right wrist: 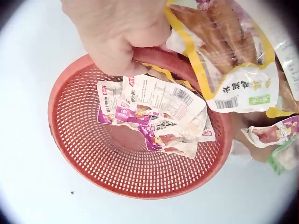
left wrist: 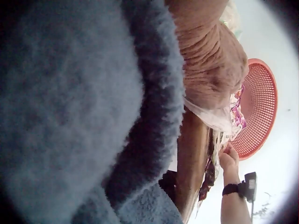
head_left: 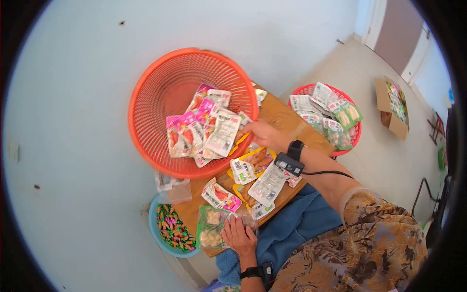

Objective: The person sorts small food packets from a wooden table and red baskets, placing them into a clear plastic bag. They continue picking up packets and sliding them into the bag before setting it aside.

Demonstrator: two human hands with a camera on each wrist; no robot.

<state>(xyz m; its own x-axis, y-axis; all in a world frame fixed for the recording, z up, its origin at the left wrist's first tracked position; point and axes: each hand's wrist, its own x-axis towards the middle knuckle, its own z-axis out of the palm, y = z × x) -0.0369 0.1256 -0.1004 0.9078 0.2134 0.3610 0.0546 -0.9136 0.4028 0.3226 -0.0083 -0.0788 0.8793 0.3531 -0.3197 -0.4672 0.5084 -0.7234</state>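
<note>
My left hand [head_left: 240,237] lies with fingers extended on a clear, green-edged bag [head_left: 212,238] of pale pieces at the table's near end. Part of that hand [left wrist: 212,70] fills the upper middle of the left wrist view. At the near right rim of the orange basket [head_left: 160,168], my right hand [head_left: 265,136] pinches a yellow-edged snack packet [right wrist: 161,72], most of it hidden by the hand and other packets. White-and-pink snack packets [head_left: 187,131] lie heaped inside the basket. Beside my right wrist, more yellow-edged packets [head_left: 258,160] and a white-backed packet [head_left: 269,184] overlap on the table.
The wooden table [head_left: 282,114] stands along the pale wall. A red basket [head_left: 357,134] of packets is beyond its far end, with an open cardboard box [head_left: 384,109] on the floor. A blue basin [head_left: 154,228] of small wrapped items sits at the left. Blue cloth [head_left: 306,211] covers the lap.
</note>
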